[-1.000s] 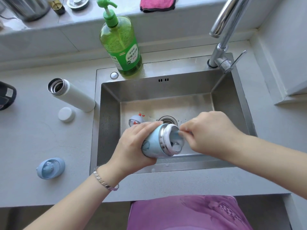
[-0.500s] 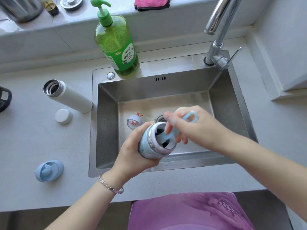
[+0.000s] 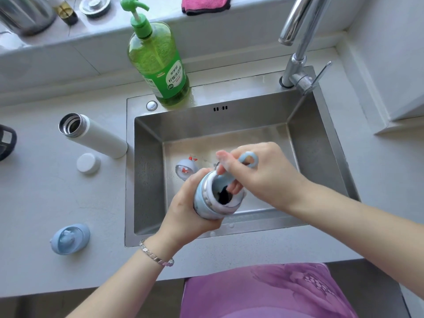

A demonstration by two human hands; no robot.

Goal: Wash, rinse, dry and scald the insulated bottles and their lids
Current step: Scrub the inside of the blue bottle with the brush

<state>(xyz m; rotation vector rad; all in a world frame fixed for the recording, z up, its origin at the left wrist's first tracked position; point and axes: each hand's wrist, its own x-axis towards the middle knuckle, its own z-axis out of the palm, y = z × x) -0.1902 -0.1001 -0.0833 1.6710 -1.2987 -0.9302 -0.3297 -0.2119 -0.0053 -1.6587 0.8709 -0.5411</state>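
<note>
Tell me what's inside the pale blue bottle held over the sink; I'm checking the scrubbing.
A light blue plastic brush handle, gripped by the right hand, runs into the pale blue bottle; foam rings its rim. Deeper it is dark: brush head and bottom are hidden.

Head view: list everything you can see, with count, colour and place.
blue bottle: 1, light blue, held over the sink
brush: 1, light blue handle, head inside the blue bottle
white bottle: 1, white, lid off, counter left of sink
white lid: 1, white, counter beside white bottle
blue lid: 1, light blue, counter front left
grey lid: 1, grey with red, sink floor
soap bottle: 1, green, sink's back rim
sink: 1, steel, centre
tap: 1, chrome, back right
cloth: 1, pink, back ledge
left hand: 1, grips the blue bottle
right hand: 1, grips the brush
</note>
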